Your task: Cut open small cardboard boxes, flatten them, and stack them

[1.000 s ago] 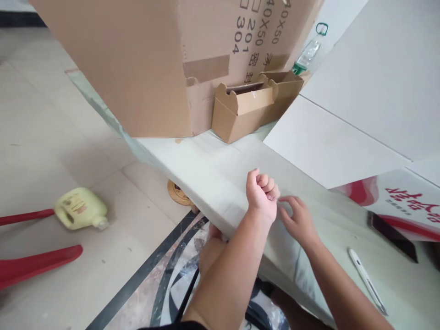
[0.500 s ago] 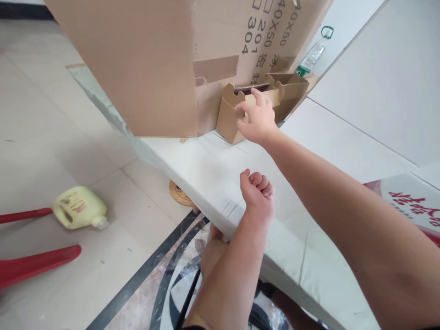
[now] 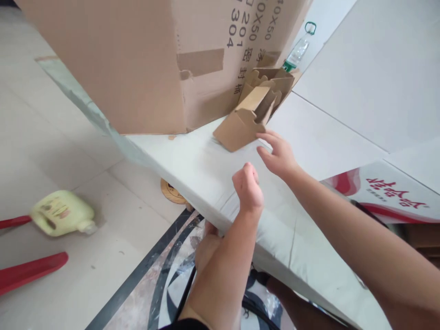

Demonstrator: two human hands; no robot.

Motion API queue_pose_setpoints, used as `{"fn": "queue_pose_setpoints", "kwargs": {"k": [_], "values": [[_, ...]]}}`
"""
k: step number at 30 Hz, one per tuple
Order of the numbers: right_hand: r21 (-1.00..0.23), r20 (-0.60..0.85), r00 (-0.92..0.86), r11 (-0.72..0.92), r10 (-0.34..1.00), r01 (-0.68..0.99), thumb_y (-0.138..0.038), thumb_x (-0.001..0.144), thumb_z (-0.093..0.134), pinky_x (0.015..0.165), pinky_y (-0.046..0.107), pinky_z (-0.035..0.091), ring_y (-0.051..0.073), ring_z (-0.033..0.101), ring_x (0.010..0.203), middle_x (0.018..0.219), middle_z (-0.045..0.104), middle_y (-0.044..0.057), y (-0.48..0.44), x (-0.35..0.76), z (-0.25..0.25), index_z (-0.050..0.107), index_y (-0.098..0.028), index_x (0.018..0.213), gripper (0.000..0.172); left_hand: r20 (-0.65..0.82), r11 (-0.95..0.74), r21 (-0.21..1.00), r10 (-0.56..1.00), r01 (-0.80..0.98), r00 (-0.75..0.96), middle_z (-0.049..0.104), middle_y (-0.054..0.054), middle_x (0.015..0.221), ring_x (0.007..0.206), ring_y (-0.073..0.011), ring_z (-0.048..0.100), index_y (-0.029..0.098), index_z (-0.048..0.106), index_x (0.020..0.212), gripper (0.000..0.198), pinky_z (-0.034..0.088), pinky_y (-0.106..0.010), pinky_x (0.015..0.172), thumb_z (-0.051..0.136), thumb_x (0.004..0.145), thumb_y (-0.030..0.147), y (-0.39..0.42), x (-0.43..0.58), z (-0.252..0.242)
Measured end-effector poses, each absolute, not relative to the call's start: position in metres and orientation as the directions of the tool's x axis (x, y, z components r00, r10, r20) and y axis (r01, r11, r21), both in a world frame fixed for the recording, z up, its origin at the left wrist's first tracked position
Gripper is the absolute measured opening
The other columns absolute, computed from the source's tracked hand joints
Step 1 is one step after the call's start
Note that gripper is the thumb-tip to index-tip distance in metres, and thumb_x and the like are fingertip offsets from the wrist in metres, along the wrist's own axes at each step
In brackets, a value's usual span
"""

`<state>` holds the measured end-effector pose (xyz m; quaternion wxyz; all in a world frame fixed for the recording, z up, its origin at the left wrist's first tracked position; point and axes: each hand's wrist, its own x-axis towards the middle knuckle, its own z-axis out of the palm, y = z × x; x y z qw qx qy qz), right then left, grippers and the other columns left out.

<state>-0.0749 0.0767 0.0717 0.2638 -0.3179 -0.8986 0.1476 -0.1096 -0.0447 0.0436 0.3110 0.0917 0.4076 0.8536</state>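
Observation:
A small folded cardboard box (image 3: 242,121) lies tipped over on the white table (image 3: 192,165), in front of a second small box (image 3: 275,82). My right hand (image 3: 278,153) has its fingers spread, the fingertips touching the tipped box's near end. My left hand (image 3: 247,188) is curled into a fist just above the table's near edge, left of my right hand. Nothing shows in the fist.
A large brown carton (image 3: 154,59) with printed characters stands on the table's far side. A clear bottle with a green cap (image 3: 297,50) stands behind the boxes. A red-and-white printed sheet (image 3: 388,195) lies at right. On the floor are a yellow jug (image 3: 60,213) and red chair legs (image 3: 30,270).
My right hand went from the table near my left fist to the small box at the carton, then pulled back with it; the box now lies tipped over. My left fist barely moved.

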Motion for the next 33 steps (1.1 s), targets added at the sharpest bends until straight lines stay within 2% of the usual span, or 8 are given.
{"fn": "queue_pose_setpoints", "kwargs": {"k": [4,6,9,12,17,22,27,33], "values": [[-0.413,0.448,-0.585,0.736,0.677,0.536,-0.028,0.088,0.052,0.111,0.053,0.050,0.029,0.068,0.126,0.130,0.074,0.009,0.052,0.022,0.066,0.075,-0.024,0.107,0.030,0.137,-0.552,0.828,0.371,-0.100,-0.919,0.020,0.003,0.052,0.050,-0.0115,0.023,0.021,0.019,0.056,0.059,0.021,-0.034,0.054,0.045,0.099,0.052,-0.057,-0.110,0.042],[-0.279,0.502,-0.639,0.808,0.583,0.518,-0.023,0.088,0.054,0.104,0.053,0.053,0.030,0.071,0.121,0.119,0.078,0.009,0.034,0.073,0.064,0.075,-0.026,0.102,0.025,0.270,-0.568,0.822,0.309,0.051,-0.912,0.023,0.002,0.052,0.051,-0.0123,0.025,0.020,0.020,0.057,0.057,0.020,-0.035,0.055,0.044,0.101,0.047,-0.061,-0.109,0.042],[-0.044,0.545,-0.728,0.881,0.416,0.471,-0.014,0.087,0.058,0.089,0.049,0.053,0.032,0.075,0.107,0.105,0.080,0.008,0.000,0.142,0.062,0.070,-0.026,0.092,0.017,0.348,-0.552,0.829,0.388,0.087,-0.854,0.027,0.001,0.053,0.052,-0.0127,0.027,0.020,0.023,0.057,0.054,0.021,-0.035,0.057,0.046,0.102,0.041,-0.060,-0.104,0.041],[0.038,0.555,-0.732,0.867,0.395,0.497,-0.010,0.086,0.058,0.080,0.045,0.050,0.031,0.076,0.096,0.094,0.080,0.008,-0.036,0.190,0.067,0.066,-0.025,0.090,0.017,0.347,-0.530,0.847,0.500,0.037,-0.793,0.029,0.002,0.055,0.054,-0.0132,0.029,0.021,0.026,0.058,0.051,0.023,-0.033,0.058,0.047,0.101,0.036,-0.052,-0.092,0.041],[-0.017,0.561,-0.678,0.825,0.475,0.565,-0.008,0.083,0.059,0.077,0.043,0.048,0.028,0.074,0.089,0.089,0.080,0.006,-0.073,0.223,0.088,0.066,-0.026,0.089,0.021,0.328,-0.479,0.878,0.610,-0.006,-0.722,0.041,0.000,0.064,0.063,-0.0150,0.040,0.021,0.042,0.064,0.038,0.033,-0.029,0.065,0.047,0.100,0.031,-0.032,-0.066,0.041],[-0.091,0.596,-0.592,0.778,0.543,0.621,-0.010,0.079,0.059,0.081,0.046,0.044,0.029,0.075,0.091,0.080,0.080,0.000,-0.067,0.243,0.094,0.070,-0.030,0.076,0.023,0.323,-0.397,0.918,0.729,0.011,-0.603,0.067,-0.010,0.114,0.110,-0.0229,0.060,0.021,0.066,0.105,0.030,0.045,-0.033,0.094,0.054,0.097,0.047,-0.011,-0.045,0.032],[-0.269,0.707,-0.360,0.702,0.609,0.659,-0.010,0.080,0.054,0.085,0.053,0.050,0.031,0.076,0.091,0.071,0.076,0.000,-0.040,0.260,0.079,0.063,-0.028,0.059,0.028,0.513,-0.507,0.854,0.782,0.117,-0.353,0.066,-0.012,0.132,0.125,-0.0273,0.062,0.022,0.059,0.129,0.054,0.046,-0.039,0.110,0.053,0.095,0.064,0.001,-0.032,0.015],[-0.564,0.727,-0.178,0.725,0.663,0.396,-0.016,0.089,0.053,0.089,0.050,0.057,0.027,0.074,0.092,0.078,0.075,0.001,-0.023,0.261,0.047,0.062,-0.024,0.070,0.023,0.595,-0.523,0.803,0.722,0.285,-0.353,0.059,-0.011,0.142,0.137,-0.0274,0.055,0.025,0.051,0.139,0.056,0.041,-0.040,0.119,0.059,0.095,0.059,0.013,-0.020,-0.002]]}}
